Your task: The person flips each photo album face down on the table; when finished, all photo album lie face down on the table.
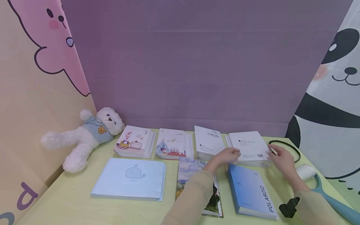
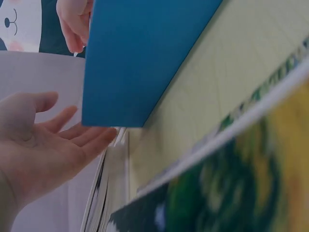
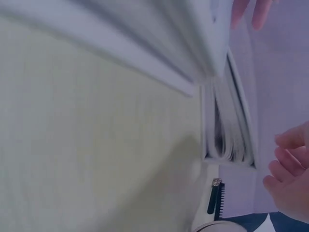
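A white book (image 1: 248,145) with small print and a barcode lies at the back right of the table, between the two hands. My left hand (image 1: 225,156) is at its lower left corner, fingers extended. In the left wrist view the left hand (image 2: 50,147) has its fingers spread, tips close to the book's edge, partly behind a blue book. Beside the book's right edge is my right hand (image 1: 282,161). The right wrist view shows the right hand (image 3: 292,176) with loosely bent fingers apart from the book's page edges (image 3: 229,121), holding nothing.
Nearer stand a blue POLAROID book (image 1: 251,190) and a painting-covered book (image 1: 188,172). Leftward lie another white book (image 1: 208,142), two illustrated books (image 1: 171,143), a whale-cover album (image 1: 129,179) and a plush toy (image 1: 95,134). A black cord (image 1: 292,147) and lint roller (image 1: 327,190) lie right.
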`<state>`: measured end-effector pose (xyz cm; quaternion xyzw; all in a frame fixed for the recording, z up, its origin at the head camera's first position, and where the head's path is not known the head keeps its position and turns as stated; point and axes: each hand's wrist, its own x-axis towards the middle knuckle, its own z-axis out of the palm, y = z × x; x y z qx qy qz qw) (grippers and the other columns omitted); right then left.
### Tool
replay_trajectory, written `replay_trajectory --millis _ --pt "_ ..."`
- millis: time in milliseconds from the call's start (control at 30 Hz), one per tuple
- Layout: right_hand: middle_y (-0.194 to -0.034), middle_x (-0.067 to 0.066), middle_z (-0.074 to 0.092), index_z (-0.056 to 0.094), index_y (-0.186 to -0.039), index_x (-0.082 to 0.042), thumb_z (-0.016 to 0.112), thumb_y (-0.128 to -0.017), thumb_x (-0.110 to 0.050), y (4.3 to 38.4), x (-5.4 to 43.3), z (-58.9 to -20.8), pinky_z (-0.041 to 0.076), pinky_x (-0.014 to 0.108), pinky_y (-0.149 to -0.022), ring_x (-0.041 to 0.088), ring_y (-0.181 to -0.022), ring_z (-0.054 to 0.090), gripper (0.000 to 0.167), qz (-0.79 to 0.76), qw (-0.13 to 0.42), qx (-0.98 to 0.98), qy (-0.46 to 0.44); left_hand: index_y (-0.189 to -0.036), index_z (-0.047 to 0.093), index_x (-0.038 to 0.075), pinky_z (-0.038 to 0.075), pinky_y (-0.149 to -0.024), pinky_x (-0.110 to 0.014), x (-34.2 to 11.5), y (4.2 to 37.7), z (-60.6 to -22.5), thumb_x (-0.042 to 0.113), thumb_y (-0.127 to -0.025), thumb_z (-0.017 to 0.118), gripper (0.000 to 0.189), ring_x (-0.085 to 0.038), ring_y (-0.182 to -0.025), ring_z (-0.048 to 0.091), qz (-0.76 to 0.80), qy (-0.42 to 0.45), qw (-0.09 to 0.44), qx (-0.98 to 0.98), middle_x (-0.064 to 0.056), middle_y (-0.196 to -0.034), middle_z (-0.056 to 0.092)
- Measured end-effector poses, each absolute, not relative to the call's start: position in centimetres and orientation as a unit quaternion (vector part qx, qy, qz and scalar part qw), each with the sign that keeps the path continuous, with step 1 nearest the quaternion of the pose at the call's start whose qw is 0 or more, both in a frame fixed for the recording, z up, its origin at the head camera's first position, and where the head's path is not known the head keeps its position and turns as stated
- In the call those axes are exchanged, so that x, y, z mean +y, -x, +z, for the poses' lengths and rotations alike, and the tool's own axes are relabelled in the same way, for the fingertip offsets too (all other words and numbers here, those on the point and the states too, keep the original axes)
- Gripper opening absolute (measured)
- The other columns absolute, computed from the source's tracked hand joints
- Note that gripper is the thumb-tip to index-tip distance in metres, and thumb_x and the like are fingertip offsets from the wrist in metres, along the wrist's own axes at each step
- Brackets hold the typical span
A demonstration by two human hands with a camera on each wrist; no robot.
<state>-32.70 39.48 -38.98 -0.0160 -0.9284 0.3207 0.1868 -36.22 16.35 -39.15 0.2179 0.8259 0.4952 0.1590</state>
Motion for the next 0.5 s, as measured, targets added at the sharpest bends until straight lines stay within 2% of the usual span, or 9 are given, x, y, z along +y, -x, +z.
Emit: replay_trajectory --millis 67,133,233,300,367,433,500 --pt "-0.130 0.032 0.048 0.051 -0.129 0.006 0.052 -0.095 -0.020 32.8 39.1 -38.6 0.045 0.042 -0.090 0.043 -0.116 0.052 0.043 0.326 0.197 -0.924 0.022 -0.134 0.052 0.013 0.043 -0.100 -0.028 15.7 36.3 -38.9 0.032 -0.098 0.047 0.041 -0.016 -0.123 0.051 0.497 -0.232 0.140 0.824 -0.003 -0.133 0.056" --pt "-0.129 0.030 0.051 0.052 -0.129 0.004 0.054 -0.095 -0.025 32.9 38.6 -38.2 0.047 0.022 -0.084 0.020 -0.109 0.061 0.045 0.334 0.202 -0.920 0.021 -0.133 0.054 0.014 0.043 -0.099 -0.026 14.9 36.5 -38.6 0.033 -0.098 0.048 0.040 -0.015 -0.124 0.050 0.495 -0.243 0.119 0.826 -0.002 -0.132 0.056" --pt "-0.128 0.027 0.055 0.053 -0.130 0.002 0.056 -0.094 -0.032 33.2 37.7 -37.7 0.037 0.002 -0.070 -0.004 -0.095 0.057 0.049 0.351 0.203 -0.914 0.009 -0.130 0.056 0.015 0.044 -0.097 -0.025 13.7 36.6 -38.0 0.035 -0.097 0.050 0.039 -0.013 -0.121 0.052 0.494 -0.250 0.093 0.828 0.000 -0.129 0.058" --pt "-0.128 0.026 0.054 0.052 -0.130 0.002 0.057 -0.093 -0.033 33.4 36.9 -37.3 0.036 -0.001 -0.069 -0.016 -0.089 0.048 0.051 0.367 0.198 -0.909 -0.005 -0.130 0.056 0.015 0.045 -0.097 -0.025 12.9 36.8 -37.6 0.034 -0.097 0.050 0.039 -0.013 -0.120 0.053 0.494 -0.254 0.080 0.828 0.000 -0.128 0.059" --pt "-0.130 0.025 0.053 0.051 -0.130 0.002 0.057 -0.093 -0.033 33.5 36.0 -36.8 0.038 -0.002 -0.069 -0.019 -0.088 0.046 0.052 0.382 0.192 -0.904 -0.020 -0.130 0.056 0.014 0.045 -0.096 -0.025 12.2 36.9 -37.2 0.034 -0.097 0.051 0.039 -0.013 -0.119 0.053 0.492 -0.255 0.067 0.830 0.000 -0.127 0.060" --pt "-0.130 0.026 0.053 0.051 -0.131 0.002 0.057 -0.094 -0.034 33.6 35.0 -36.3 0.038 -0.001 -0.069 -0.011 -0.092 0.054 0.052 0.387 0.187 -0.902 -0.031 -0.131 0.055 0.013 0.045 -0.097 -0.026 11.3 37.0 -36.8 0.034 -0.097 0.051 0.040 -0.014 -0.120 0.053 0.487 -0.258 0.059 0.832 -0.001 -0.127 0.060" --pt "-0.129 0.026 0.054 0.051 -0.131 0.002 0.057 -0.094 -0.034 33.7 34.1 -35.9 0.039 0.000 -0.068 0.008 -0.101 0.062 0.052 0.393 0.186 -0.900 -0.042 -0.131 0.055 0.012 0.045 -0.097 -0.025 10.6 37.2 -36.4 0.034 -0.097 0.051 0.040 -0.016 -0.120 0.053 0.478 -0.263 0.046 0.837 -0.003 -0.127 0.060"
